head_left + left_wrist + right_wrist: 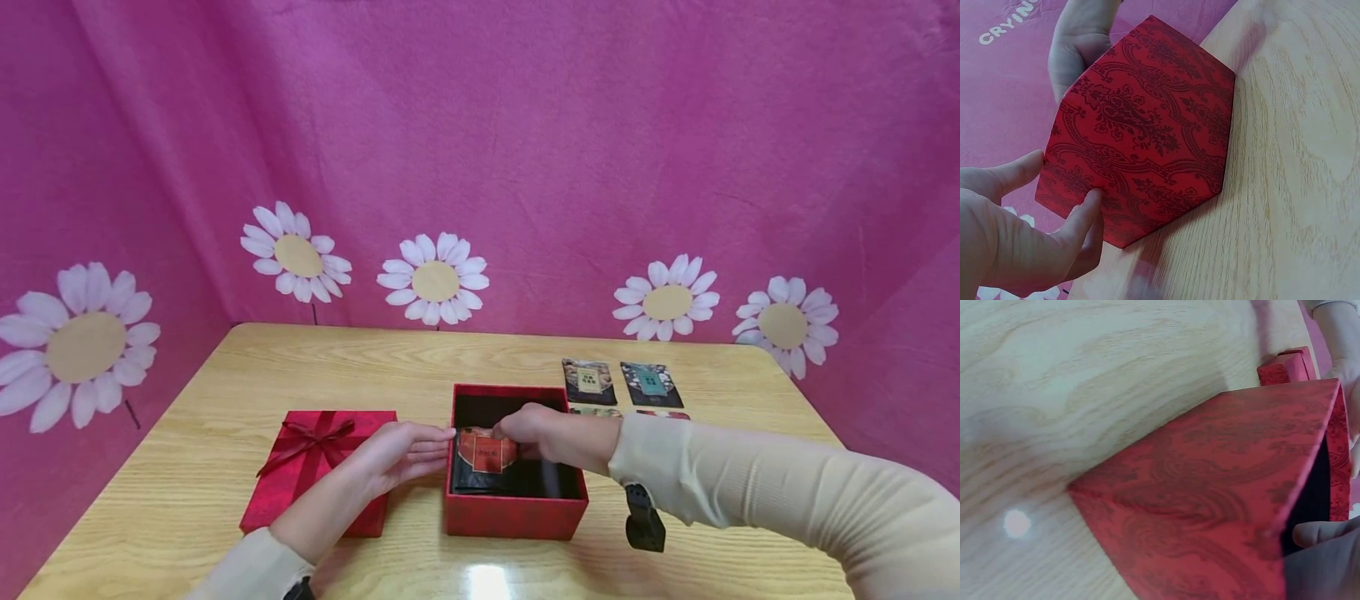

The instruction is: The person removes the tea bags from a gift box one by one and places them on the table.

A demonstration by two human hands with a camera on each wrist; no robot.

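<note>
A red box with a dark inside stands without its lid on the table. Fingertips of my left hand touch its left wall, with the fingers nearly straight. The left wrist view shows this hand against the dark-patterned wall. My right hand reaches into the box and pinches the right edge of a black packet with a red-orange label, which lies at the left inside. In the right wrist view the box wall hides most of the right hand, and the thumb shows.
A red lid with a bow lies left of the box, under my left forearm. Behind my right arm are a packet with a cream label, one with a teal label, and others partly hidden. A pink flowered cloth hangs behind.
</note>
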